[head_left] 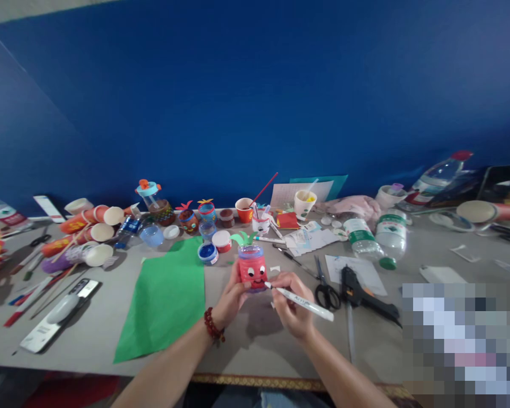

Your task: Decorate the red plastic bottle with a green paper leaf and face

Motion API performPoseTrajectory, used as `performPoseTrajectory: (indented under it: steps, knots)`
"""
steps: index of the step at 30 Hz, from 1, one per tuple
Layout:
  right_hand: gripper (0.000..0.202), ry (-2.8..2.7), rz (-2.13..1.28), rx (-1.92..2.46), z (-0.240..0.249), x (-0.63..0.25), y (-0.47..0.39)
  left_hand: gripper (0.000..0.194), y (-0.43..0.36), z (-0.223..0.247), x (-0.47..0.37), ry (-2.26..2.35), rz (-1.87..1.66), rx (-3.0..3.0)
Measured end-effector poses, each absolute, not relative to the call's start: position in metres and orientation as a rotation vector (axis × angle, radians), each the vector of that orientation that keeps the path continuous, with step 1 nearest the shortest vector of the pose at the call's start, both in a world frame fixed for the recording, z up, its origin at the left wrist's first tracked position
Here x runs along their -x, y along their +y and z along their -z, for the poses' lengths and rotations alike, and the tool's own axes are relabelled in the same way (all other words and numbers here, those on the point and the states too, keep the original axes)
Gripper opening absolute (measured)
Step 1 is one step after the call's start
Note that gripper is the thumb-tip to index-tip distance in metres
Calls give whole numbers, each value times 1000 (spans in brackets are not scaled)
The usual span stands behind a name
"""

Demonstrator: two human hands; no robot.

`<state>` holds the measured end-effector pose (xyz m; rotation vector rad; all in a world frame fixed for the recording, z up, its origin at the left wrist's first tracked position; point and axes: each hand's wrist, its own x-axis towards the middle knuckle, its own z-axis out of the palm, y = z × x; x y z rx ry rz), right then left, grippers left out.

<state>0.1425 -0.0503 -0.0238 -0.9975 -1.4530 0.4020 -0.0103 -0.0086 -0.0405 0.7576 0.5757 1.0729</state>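
Note:
A small red-painted jar (pixel 247 266) with a purple rim, two googly eyes and a dark drawn mouth is held up in the middle of the head view. Green leaf shapes (pixel 245 238) stick out of its top. My left hand (pixel 234 296) is closed round the jar's left side and base, a beaded bracelet (pixel 213 325) on its wrist. In my right hand (pixel 292 306) sits a white marker (pixel 308 306), gripped like a pen. Its tip is at the mouth on the jar's lower right; whether it touches, I cannot tell.
Green felt (pixel 165 306) lies left of the jar. Scissors (pixel 325 292) and a black glue gun (pixel 365 294) lie to the right. Behind stand paint pots (pixel 208 254), paper cups (pixel 243 210) and plastic bottles (pixel 361 238). A phone (pixel 62 317) lies far left.

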Motion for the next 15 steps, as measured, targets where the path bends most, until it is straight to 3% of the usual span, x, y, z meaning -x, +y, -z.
performPoseTrajectory:
  steps: [15]
  knots:
    - [10,-1453,-396,1009,22,-142,-50,59,-9,39,10,572,-1079,-776]
